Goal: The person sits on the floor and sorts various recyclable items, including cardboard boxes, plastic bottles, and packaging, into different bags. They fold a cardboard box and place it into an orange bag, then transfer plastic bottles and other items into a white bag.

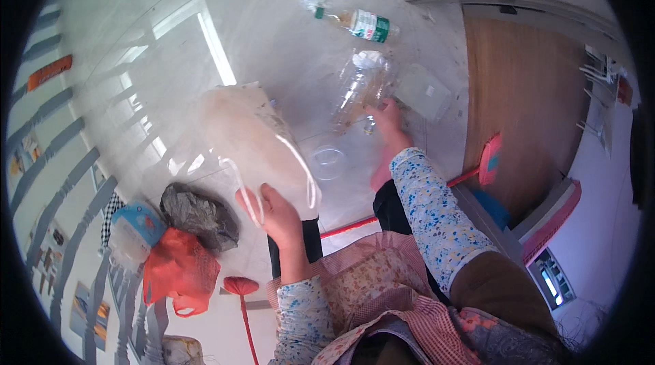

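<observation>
My left hand (276,216) is at the near edge of a pale paper carrier bag (245,129), its fingers closed around a white cord handle. On the floor, my right hand (386,118) reaches to the lower end of some clear plastic bottles (361,83); whether it grips one cannot be made out. Farther off lies a bottle with a green cap and a green-and-white label (369,26). Just right of my right hand is a translucent plastic container (422,92). A round clear plastic lid or tub (328,162) rests between my hands.
At the left stand grey balusters (43,145), beside a dark plastic bag (199,216), a red bag (181,268) and a blue-and-white package (138,232). A red-handled tool (241,285) lies near them. A wooden door (522,99) and a pink brush head (490,160) are right.
</observation>
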